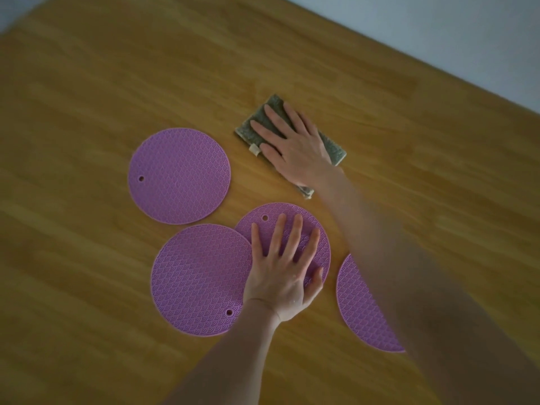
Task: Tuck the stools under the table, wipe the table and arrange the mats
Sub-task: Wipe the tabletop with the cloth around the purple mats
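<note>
shows four round purple mats lying flat on the wooden worktop (pixel 87 112). places the far mat (pixel 179 175) alone at the left, near the cloth but apart from it. sets the near-left mat (pixel 201 280) just below that one, lapping the rim of the middle mat (pixel 280 210). hides part of the right mat (pixel 359 302) behind the right forearm.

rests the left hand (pixel 285 267) palm down on the middle mat, with fingers straight and spread and thumb out to the right, gripping nothing. presses the right hand (pixel 292 141) flat on a folded grey-green cloth (pixel 336 152) beyond the mats, with fingers straight, slightly fanned and pointing up-left, and the arm stretched out from the lower right.

looks thin and rubbery on the mats, with a raised scale pattern all over and a small round hole near the rim of three. looks nubbly on the oblong cloth, with a small pale tag at one long edge. runs light-brown grain across the worktop, up to a pale grey surface past its far edge.
</note>
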Available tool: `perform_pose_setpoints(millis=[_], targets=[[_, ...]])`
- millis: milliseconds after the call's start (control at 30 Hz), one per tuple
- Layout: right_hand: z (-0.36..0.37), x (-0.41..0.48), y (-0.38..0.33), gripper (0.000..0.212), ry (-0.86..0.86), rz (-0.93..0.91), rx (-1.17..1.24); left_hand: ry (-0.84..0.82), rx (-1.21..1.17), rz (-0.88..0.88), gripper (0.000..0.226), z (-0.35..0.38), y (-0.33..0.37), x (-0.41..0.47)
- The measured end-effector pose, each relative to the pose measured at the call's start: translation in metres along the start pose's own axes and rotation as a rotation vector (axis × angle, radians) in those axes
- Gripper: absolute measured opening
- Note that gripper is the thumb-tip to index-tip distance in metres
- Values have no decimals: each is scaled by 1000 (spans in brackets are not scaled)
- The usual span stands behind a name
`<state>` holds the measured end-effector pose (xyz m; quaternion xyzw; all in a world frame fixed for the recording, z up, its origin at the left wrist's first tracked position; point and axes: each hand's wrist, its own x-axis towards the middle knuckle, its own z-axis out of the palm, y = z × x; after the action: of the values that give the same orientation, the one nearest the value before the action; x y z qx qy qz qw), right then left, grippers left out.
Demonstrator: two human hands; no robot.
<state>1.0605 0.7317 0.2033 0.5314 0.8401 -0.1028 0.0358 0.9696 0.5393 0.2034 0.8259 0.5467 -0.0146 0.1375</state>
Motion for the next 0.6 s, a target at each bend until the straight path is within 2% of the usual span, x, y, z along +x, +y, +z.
perform_pose_setpoints(millis=[267, 433, 533, 600], targets=[[3, -20, 13, 50, 30, 171, 45, 14, -15, 5, 63, 2, 0, -1], [9, -29, -12, 51, 6, 165, 34, 19, -48, 1, 62, 2, 2, -1], [7, -25, -15, 49, -1, 195, 37, 82, -167, -21, 57, -2, -1, -4], [7, -28, -14, 48, -4, 214, 42, 184, -312, -30, 49, -8, -3, -8]])
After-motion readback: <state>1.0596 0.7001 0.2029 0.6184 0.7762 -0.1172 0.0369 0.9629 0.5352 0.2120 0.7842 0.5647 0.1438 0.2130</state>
